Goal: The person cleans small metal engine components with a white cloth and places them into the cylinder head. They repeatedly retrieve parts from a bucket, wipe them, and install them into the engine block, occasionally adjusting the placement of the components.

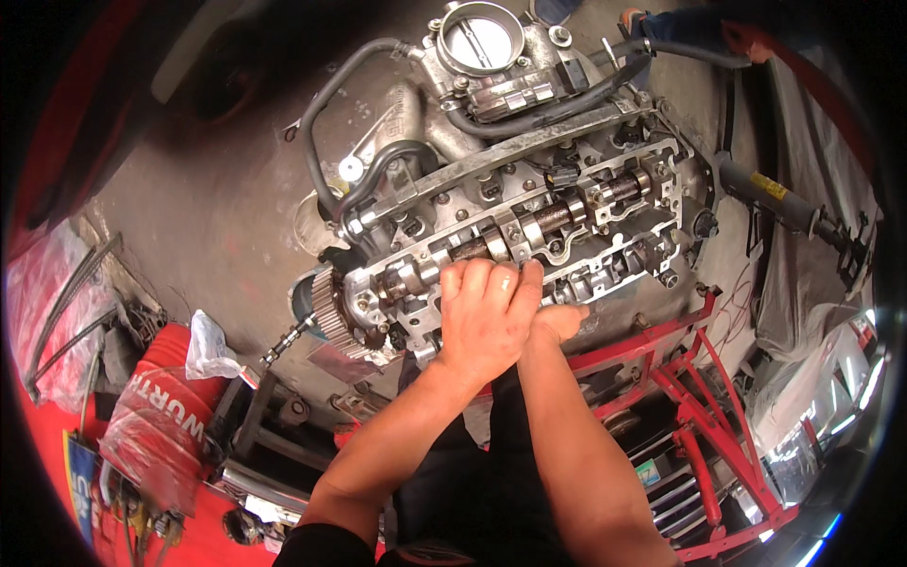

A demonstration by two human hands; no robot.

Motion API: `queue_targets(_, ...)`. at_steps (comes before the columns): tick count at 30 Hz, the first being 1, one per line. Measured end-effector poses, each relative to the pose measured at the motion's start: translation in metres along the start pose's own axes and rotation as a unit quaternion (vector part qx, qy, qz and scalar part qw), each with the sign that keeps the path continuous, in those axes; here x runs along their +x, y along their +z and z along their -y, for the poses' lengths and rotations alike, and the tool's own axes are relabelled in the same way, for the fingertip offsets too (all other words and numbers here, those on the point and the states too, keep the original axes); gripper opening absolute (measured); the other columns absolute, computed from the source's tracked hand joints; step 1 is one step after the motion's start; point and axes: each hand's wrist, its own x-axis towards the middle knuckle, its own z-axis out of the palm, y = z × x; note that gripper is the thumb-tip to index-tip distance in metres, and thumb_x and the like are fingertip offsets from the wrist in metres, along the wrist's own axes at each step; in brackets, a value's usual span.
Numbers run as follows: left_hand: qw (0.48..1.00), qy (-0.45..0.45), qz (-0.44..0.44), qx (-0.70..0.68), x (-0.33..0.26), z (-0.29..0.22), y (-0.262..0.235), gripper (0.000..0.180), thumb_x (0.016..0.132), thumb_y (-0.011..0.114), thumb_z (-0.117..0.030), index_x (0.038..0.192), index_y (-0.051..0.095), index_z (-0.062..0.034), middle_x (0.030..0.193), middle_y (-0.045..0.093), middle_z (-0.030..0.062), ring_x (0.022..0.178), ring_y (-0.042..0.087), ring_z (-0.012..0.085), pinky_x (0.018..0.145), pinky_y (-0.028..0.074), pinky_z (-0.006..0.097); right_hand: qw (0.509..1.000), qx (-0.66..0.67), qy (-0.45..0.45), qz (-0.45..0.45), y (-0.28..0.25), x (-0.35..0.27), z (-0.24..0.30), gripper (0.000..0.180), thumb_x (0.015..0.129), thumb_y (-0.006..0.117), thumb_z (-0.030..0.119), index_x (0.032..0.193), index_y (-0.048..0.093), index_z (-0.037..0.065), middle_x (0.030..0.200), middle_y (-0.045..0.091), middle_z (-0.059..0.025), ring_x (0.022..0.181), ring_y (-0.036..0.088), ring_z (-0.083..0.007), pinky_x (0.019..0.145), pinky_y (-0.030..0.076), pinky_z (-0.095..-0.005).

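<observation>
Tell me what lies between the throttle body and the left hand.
The head view shows a black hose, then a metal rail, then the camshaft nearest the left hand.

Red drum [151, 383]: I see it well left of the left hand [491, 307], plastic partly over it.
Clear bag [210, 348]: at the drum's upper edge, same side.
Red metal frame [699, 463]: I make it out right of the right hand [563, 323].
Plastic sheeting [820, 142]: farther right.

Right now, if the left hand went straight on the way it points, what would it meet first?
Most likely the camshaft, directly ahead of the left hand; depth is unclear, so they may already be touching.
</observation>
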Motion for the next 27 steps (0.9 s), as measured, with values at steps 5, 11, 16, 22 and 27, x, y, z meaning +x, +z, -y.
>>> queue_targets(5, 0.999, -0.038, -0.031, -0.010, -0.001, 0.001, 0.001, 0.033, 0.074, 0.081, -0.008, 0.106, 0.071, -0.0109, 0.094, 0.059, 0.0013, 0.085, 0.055, 0.0225, 0.081, 0.037, 0.041, 0.995, -0.089, -0.004, -0.044, 0.007, -0.016, 0.011, 0.066, 0.110, 0.023, 0.040, 0.140, 0.052, -0.011, 0.142, 0.057, -0.0214, 0.122, 0.060, -0.0338, 0.105, 0.051, -0.0427)
queue_targets(11, 0.999, -0.019, -0.038, -0.014, 0.003, 0.002, 0.007, 0.028, 0.077, 0.082, -0.006, 0.101, 0.069, -0.0111, 0.095, 0.061, 0.0014, 0.084, 0.056, 0.0229, 0.082, 0.036, 0.041, 0.984, -0.154, -0.047, -0.073, 0.011, -0.027, 0.016, 0.064, 0.109, 0.022, 0.038, 0.144, 0.049, -0.009, 0.147, 0.053, -0.0215, 0.128, 0.056, -0.0337, 0.110, 0.044, -0.0418)
queue_targets(16, 1.000, -0.007, -0.010, -0.011, 0.000, 0.002, 0.002, 0.045, 0.070, 0.076, -0.003, 0.114, 0.072, -0.0136, 0.092, 0.056, 0.0000, 0.085, 0.052, 0.0222, 0.085, 0.033, 0.043, 0.991, -0.117, -0.059, -0.033, 0.007, -0.023, 0.012, 0.062, 0.109, 0.021, 0.036, 0.145, 0.047, -0.007, 0.148, 0.052, -0.0207, 0.128, 0.056, -0.0327, 0.110, 0.044, -0.0416)
queue_targets(22, 0.998, -0.015, -0.042, -0.035, 0.006, 0.011, 0.004, 0.035, 0.071, 0.084, -0.012, 0.104, 0.073, -0.0140, 0.094, 0.057, 0.0003, 0.085, 0.053, 0.0222, 0.086, 0.031, 0.044, 0.985, -0.155, -0.055, -0.049, 0.006, -0.027, 0.013, 0.068, 0.110, 0.021, 0.042, 0.151, 0.038, -0.009, 0.155, 0.045, -0.0223, 0.137, 0.050, -0.0339, 0.115, 0.040, -0.0409)
queue_targets(27, 0.999, -0.008, -0.005, -0.042, 0.001, 0.008, 0.001, 0.033, 0.072, 0.075, -0.011, 0.105, 0.072, -0.0138, 0.097, 0.057, -0.0007, 0.090, 0.055, 0.0213, 0.091, 0.030, 0.047, 0.994, -0.105, -0.035, -0.028, 0.000, -0.014, 0.005, 0.066, 0.111, 0.021, 0.041, 0.149, 0.042, -0.008, 0.152, 0.048, -0.0212, 0.134, 0.052, -0.0338, 0.114, 0.041, -0.0410)
